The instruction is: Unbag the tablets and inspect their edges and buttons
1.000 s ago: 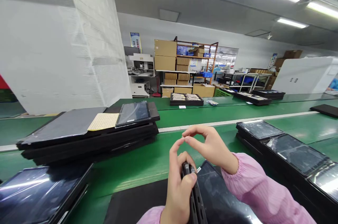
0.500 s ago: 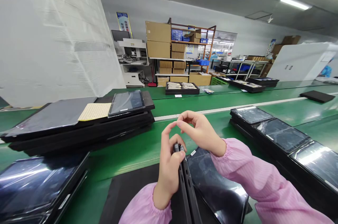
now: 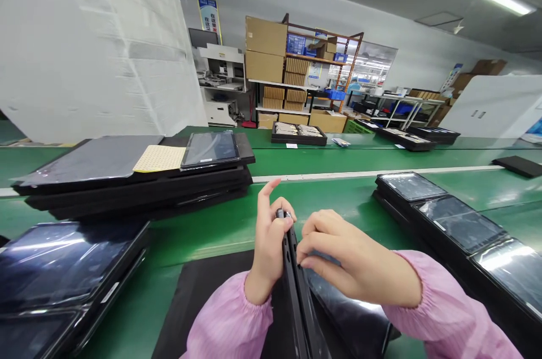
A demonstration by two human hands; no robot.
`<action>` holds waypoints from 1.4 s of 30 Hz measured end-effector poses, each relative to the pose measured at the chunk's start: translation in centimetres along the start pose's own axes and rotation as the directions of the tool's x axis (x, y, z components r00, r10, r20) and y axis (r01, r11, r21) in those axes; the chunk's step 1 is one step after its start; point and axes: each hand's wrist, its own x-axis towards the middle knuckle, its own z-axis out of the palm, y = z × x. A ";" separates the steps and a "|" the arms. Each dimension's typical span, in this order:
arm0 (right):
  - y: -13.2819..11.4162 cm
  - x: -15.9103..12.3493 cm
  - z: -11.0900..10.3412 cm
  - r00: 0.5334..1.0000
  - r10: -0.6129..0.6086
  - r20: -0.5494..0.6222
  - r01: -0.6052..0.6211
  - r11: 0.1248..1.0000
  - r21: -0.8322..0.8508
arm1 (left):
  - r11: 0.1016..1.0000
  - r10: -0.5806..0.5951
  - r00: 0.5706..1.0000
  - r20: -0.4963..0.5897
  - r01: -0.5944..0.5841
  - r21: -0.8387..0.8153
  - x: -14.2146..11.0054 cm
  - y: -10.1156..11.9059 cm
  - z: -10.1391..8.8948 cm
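My left hand (image 3: 271,252) grips a pair of thin black tablets (image 3: 297,297) at their top corner. They stand on edge side by side, with slots and holes along their narrow sides; its index finger points up, free of them. Just to the right, my right hand (image 3: 339,254) is closed in a pinch, fingertips against the side of the right-hand tablet. Whatever lies between those fingertips is hidden or too small to name. Under the right hand, a dark glossy tablet screen (image 3: 359,325) lies partly covered on a black mat (image 3: 203,297).
Stacked black trays (image 3: 139,192) at left carry a tablet (image 3: 212,149) and a yellowish sticker sheet (image 3: 160,158). Nearer sit film-covered screens (image 3: 55,263). Along the right runs a tray of tablets (image 3: 461,223). Across the green bench (image 3: 339,189) is a box of pale parts (image 3: 298,132).
My right hand has come down from the left index fingertip to the side of the tablets, its fingers now pinched there. The left hand keeps its grip. The view has shifted slightly.
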 end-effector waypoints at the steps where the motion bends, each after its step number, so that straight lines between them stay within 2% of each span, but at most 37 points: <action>1: -0.1 -0.1 0.0 1.000 0.004 0.000 -0.004 1.000 -0.019 | 1.000 -0.005 1.000 -0.002 0.005 -0.001 0.0 0.1 0.0; 7: -0.3 -0.9 0.3 0.998 0.047 -0.043 -0.049 0.997 -0.058 | 1.000 -0.014 1.000 0.003 0.014 -0.002 0.0 0.4 0.3; 15: -0.5 -1.3 -0.4 0.996 0.049 0.076 -0.054 0.996 0.065 | 1.000 0.000 1.000 0.022 0.000 -0.010 -0.2 0.4 0.5; 18: -0.7 -1.5 -0.4 0.996 0.056 0.073 -0.060 0.996 0.062 | 1.000 -0.003 1.000 0.023 0.003 -0.010 0.0 0.4 0.4; 25: -0.5 -2.1 0.4 0.989 0.130 -0.077 -0.108 0.964 0.244 | 0.999 -0.001 1.000 0.031 0.002 -0.034 -0.1 0.2 0.2; 30: -0.6 -2.8 1.5 0.993 0.092 -0.070 -0.055 0.906 0.420 | 0.990 -0.015 0.998 0.061 0.023 -0.137 -0.5 -0.8 -0.1; 36: -0.7 -3.8 3.8 0.966 0.171 -0.196 -0.069 0.894 0.443 | 0.962 -0.075 0.994 0.085 0.095 -0.255 -1.4 -0.1 0.9; 42: -1.4 -4.8 5.2 0.919 0.295 -0.260 -0.136 0.859 0.493 | 0.968 -0.089 0.992 0.086 0.106 -0.225 -2.0 0.4 1.6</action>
